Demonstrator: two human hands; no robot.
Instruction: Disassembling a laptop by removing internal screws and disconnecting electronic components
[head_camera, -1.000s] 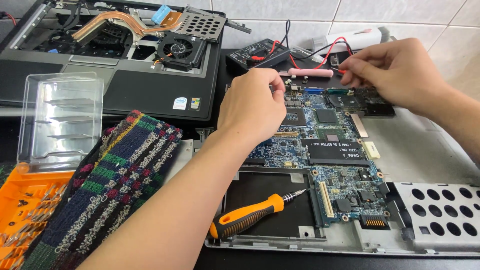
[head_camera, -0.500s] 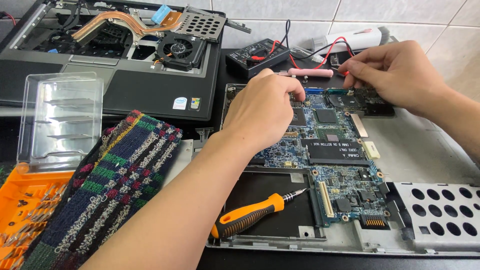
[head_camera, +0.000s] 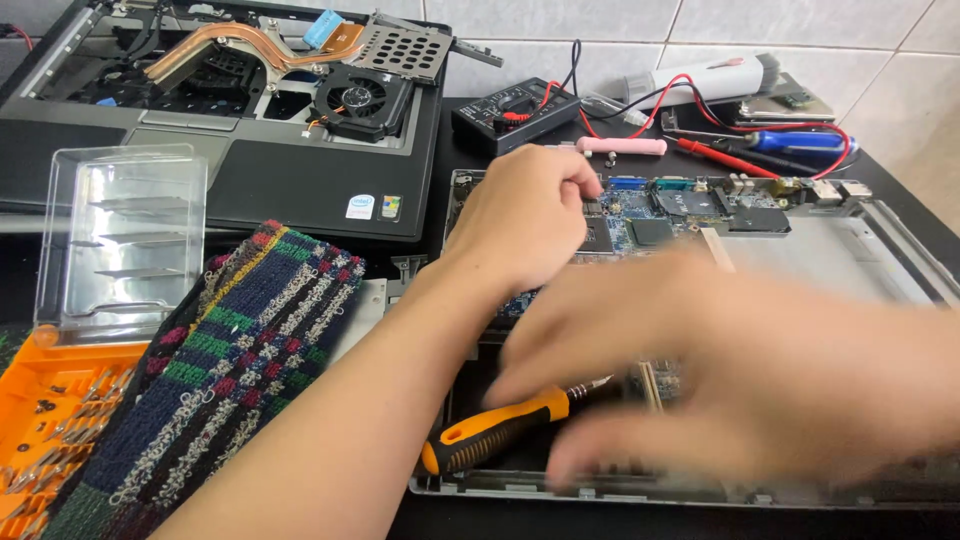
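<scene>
From my head camera, the landmark is the blue board (head_camera: 690, 210) lying in the open silver laptop shell (head_camera: 880, 250) in front of me. My left hand (head_camera: 525, 225) rests on the board's left end, palm down and fingers curled loosely, with the fingertips (head_camera: 585, 180) near its far edge; I cannot tell whether they pinch anything there. My right hand (head_camera: 700, 380) is a blur over the near half of the board, fingers spread wide and holding nothing that I can make out. Just under that hand, at the board's near left corner, lies the screwdriver (head_camera: 505, 430) with its orange and black handle, tip pointing toward the board, lying in the shell's dark bay. I cannot tell whether my fingers touch it.

Beyond the board's far edge lie a pink bar (head_camera: 620, 146), a black meter (head_camera: 515, 112) with red and black leads, and a blue-handled screwdriver (head_camera: 800, 140). To the far left of the board sits a second, dark laptop (head_camera: 290, 180), opened up with its fan (head_camera: 362, 97) and copper heat pipe (head_camera: 230, 40) showing. Left of the board, on the desk (head_camera: 470, 165), lie a striped woven cloth (head_camera: 230, 360), a clear plastic lid (head_camera: 120, 240) and an orange bit case (head_camera: 50, 400).
</scene>
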